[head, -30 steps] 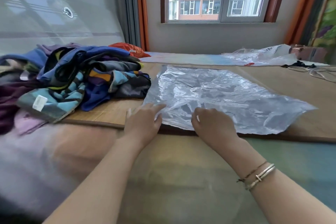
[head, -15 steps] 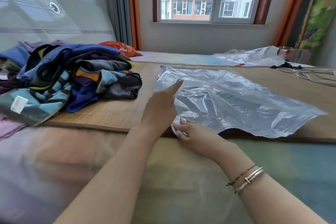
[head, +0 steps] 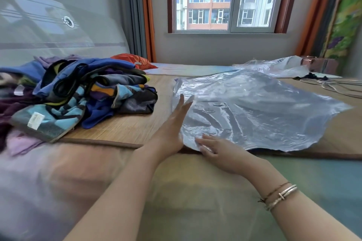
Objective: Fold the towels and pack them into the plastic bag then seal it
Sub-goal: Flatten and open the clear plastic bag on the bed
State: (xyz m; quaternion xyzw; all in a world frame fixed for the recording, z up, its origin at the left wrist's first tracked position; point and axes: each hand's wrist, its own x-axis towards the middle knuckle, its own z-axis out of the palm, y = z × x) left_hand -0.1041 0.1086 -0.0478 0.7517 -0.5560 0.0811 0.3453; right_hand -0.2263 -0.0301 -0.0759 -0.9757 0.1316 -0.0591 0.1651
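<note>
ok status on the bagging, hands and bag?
Left hand flat, fingers straight along the plastic bag edge. Right hand presses its near corner. Bag flat on the mat, empty. Towels heaped, unfolded, left of it.

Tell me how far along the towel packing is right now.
Barely started. Done: the plastic bag lies spread flat on the mat. In hand: the left hand, fingers straight, lies along the bag's near left edge, and the right hand rests flat on its near corner. Left: the towels sit in an unfolded heap beside the bag, so folding, packing and sealing all remain.
</note>
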